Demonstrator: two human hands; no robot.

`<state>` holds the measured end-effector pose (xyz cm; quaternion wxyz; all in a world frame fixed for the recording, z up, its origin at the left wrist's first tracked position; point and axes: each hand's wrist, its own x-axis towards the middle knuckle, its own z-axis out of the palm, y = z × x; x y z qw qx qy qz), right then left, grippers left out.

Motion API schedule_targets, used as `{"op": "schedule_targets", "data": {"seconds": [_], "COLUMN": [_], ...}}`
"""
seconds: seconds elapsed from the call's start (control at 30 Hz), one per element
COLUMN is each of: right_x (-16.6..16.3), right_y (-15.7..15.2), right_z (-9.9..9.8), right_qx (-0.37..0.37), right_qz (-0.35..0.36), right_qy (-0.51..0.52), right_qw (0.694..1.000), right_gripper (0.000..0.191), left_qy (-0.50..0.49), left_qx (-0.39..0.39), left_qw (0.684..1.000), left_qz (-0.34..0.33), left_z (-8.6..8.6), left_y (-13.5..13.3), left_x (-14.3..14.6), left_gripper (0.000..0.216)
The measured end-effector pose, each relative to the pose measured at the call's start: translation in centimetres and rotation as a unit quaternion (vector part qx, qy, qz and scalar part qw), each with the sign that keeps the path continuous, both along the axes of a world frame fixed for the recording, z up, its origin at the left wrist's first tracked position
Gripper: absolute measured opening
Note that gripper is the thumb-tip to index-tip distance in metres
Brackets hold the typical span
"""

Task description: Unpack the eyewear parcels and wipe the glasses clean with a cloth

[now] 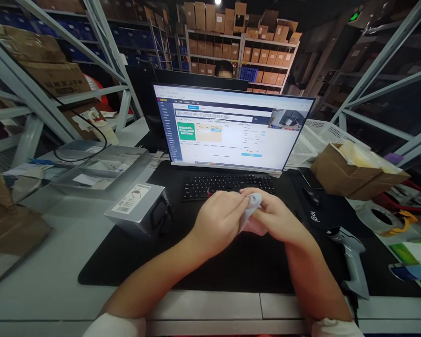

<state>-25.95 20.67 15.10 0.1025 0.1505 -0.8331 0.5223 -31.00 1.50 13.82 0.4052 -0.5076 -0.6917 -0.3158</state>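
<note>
My left hand (219,220) and my right hand (279,217) meet over a black desk mat (133,262), just in front of a black keyboard (228,185). Both are closed on a small pale, crumpled packet or pouch (251,209) held between them; its lower part looks pinkish. I cannot make out what the packet is. A monitor (231,126) behind the keyboard shows a form page.
Silver bags (136,203) and a metal tray (98,171) lie at the left. A black mouse (312,196), barcode scanner (351,255), tape roll (381,217) and open cardboard box (351,171) are at the right. Another person sits behind the monitor. Shelving racks surround the desk.
</note>
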Motion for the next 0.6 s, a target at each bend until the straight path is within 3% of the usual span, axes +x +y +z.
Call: {"op": "schedule_targets", "data": {"seconds": [0.1,0.27,0.6], "right_x": [0.1,0.6,0.3], "right_y": [0.2,2.0,1.7], "right_z": [0.1,0.4,0.6], "right_qx": [0.03,-0.03,-0.113], "right_qz": [0.006,0.02,0.049], "right_qy": [0.017,-0.051,-0.125], "right_qw": [0.999,0.998,0.984], "right_gripper": [0.012,0.025,0.037], "left_qy": [-0.026,-0.128,-0.2], "left_qx": [0.009,0.046,0.083], "left_qw": [0.999,0.991,0.976], "left_qz": [-0.015,0.002,0.002], "left_z": [-0.1,0.3,0.8], "left_y": [-0.1,-1.8,-2.2], "left_x": [-0.1,-0.6,-0.5], "left_gripper": [0.028,0.036,0.04]}}
